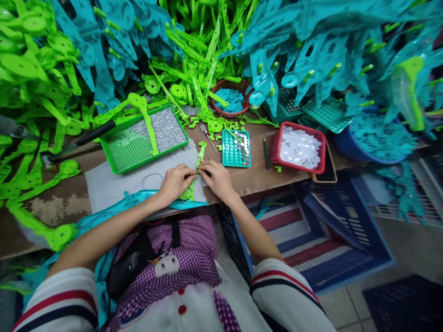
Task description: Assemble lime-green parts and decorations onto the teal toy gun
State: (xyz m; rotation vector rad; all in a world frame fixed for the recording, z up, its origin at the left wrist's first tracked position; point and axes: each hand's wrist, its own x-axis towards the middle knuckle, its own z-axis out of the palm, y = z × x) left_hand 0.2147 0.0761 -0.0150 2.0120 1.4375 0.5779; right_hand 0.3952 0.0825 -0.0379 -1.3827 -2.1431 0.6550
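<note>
Both hands meet over a slim green plastic part (201, 153) near the front edge of the worktable (254, 184), and their fingers cover its middle. The left hand (176, 183) and the right hand (218, 180) each have thumb and fingertips pinched narrow on it; there may be something small between them, but the fingers block the view. The part's upper end shows beyond the fingers, its lower end below. A long blue piece (133, 197) runs along the table edge, partly hidden by the left forearm, over a grey sheet (100, 177). Another green part lies across the green tray (121, 150), covering some of the metal pieces (169, 131), too fine to tell singly. A red basket (300, 170) hides most of a dark flat slab (327, 173). The heaped parts behind run out of frame.
</note>
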